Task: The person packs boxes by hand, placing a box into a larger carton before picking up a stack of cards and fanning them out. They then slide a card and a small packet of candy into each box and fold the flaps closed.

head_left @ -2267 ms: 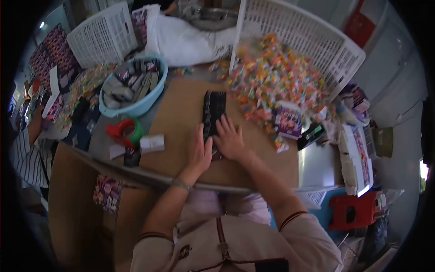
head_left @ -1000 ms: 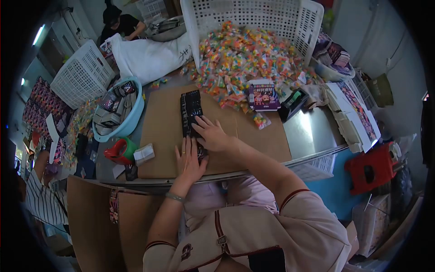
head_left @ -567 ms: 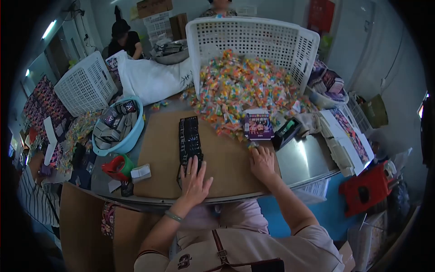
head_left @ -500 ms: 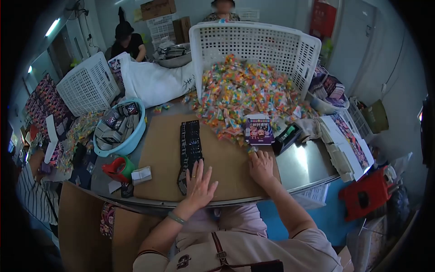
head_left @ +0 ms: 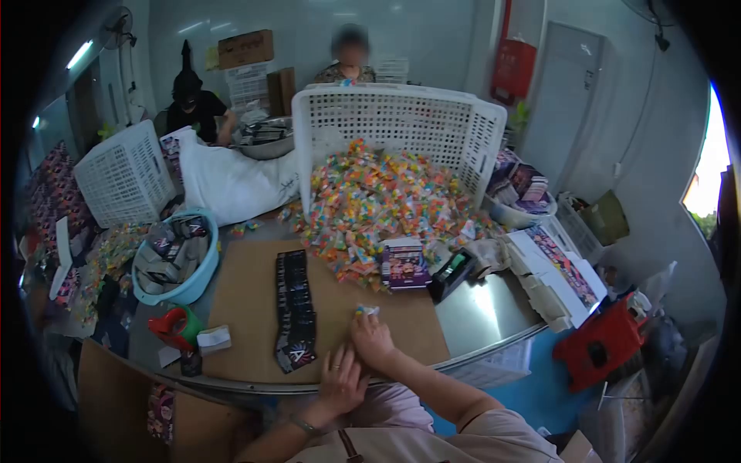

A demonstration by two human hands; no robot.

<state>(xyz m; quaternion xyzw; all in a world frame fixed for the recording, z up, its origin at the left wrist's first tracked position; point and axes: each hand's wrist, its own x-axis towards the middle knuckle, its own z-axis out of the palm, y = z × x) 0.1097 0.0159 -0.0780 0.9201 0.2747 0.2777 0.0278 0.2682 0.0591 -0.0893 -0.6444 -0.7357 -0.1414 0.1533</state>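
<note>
My right hand (head_left: 373,341) is over the cardboard sheet (head_left: 251,309), its fingers closed on a small wrapped candy (head_left: 367,310) at the tips. Just below it, at the table's front edge, my left hand (head_left: 343,383) has its fingers loosely stretched and holds nothing I can see. The two hands touch or overlap slightly. Left of them lies an overlapping row of black packets (head_left: 295,309), its nearest one showing a large letter A. Beyond my hands a heap of colourful wrapped candies (head_left: 394,201) spills from a tipped white basket (head_left: 486,150).
A purple box (head_left: 405,266) and a black tape dispenser (head_left: 453,274) stand right of the heap. On the left are a blue tub (head_left: 202,270) of packets, a red-and-green tape roll (head_left: 179,326) and white cards (head_left: 214,338). Two people are across the table.
My right hand has moved left from near the heap, bringing a candy. My left hand has drawn off the black packets toward the table edge. The view has tilted up.
</note>
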